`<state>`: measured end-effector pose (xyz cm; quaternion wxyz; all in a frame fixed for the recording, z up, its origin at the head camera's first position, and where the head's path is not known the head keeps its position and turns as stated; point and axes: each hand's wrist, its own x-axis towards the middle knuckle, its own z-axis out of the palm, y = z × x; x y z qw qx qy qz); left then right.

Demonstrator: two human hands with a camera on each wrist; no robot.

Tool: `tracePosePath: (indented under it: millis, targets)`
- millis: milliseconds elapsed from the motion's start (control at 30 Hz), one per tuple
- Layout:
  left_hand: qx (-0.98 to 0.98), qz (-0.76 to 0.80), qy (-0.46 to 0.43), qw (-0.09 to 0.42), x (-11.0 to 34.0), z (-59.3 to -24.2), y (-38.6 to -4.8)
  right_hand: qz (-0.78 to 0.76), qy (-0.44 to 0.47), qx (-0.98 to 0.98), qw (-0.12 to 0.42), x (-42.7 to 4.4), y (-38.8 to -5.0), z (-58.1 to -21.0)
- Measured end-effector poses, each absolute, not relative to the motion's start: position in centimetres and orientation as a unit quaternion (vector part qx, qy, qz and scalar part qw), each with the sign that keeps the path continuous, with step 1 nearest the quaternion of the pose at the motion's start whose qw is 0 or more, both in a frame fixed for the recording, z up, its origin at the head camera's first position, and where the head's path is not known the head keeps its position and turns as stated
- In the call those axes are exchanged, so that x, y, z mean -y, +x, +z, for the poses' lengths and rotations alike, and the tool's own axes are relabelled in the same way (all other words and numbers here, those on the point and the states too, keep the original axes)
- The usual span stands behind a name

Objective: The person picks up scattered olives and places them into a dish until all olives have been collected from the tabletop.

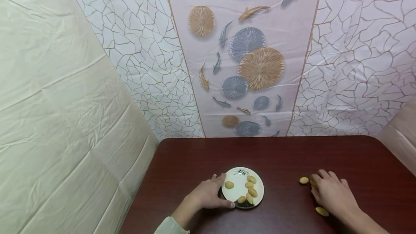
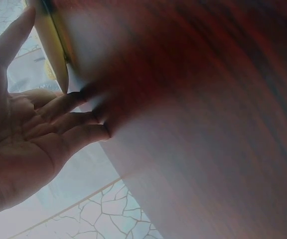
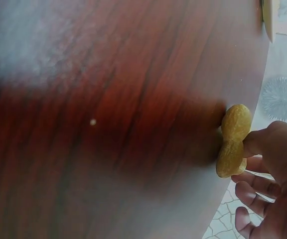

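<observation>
Left hand (image 1: 209, 193) spread wide about plate (image 1: 238, 186), likely steadying it; right hand (image 1: 333, 192) narrowed at a fruit (image 1: 313, 183), whether pinched cannot tell.

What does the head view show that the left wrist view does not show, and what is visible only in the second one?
Head view only: the bare right hand, two loose yellowish oval nut-like pieces beside it, and the dark printed sprig on the round white plate.
Left wrist view only: the palm side of the bare left hand.
Both: the left hand, the plate, the dark red wood-grain tabletop and the pale, crack-patterned wall covering.
</observation>
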<state>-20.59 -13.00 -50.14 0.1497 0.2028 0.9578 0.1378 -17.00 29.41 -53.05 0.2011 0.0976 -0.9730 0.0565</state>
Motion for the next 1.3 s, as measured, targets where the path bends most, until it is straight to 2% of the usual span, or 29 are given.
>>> tracePosePath:
  millis: [800,1067,1300]
  targets:
    - [-0.959,0.139,0.204,0.14,12.9,-50.0,-20.4,0.083,0.159,0.95,0.254,-25.4,-16.4,-50.7]
    - [-0.959,0.136,0.202,0.146,12.8,-49.9,-20.4,0.094,0.184,0.935,0.287,-24.3,-16.8,-50.6]
    - [-0.958,0.138,0.203,0.146,12.9,-50.0,-20.4,0.125,0.198,0.927,0.293,-23.0,-17.0,-50.6]
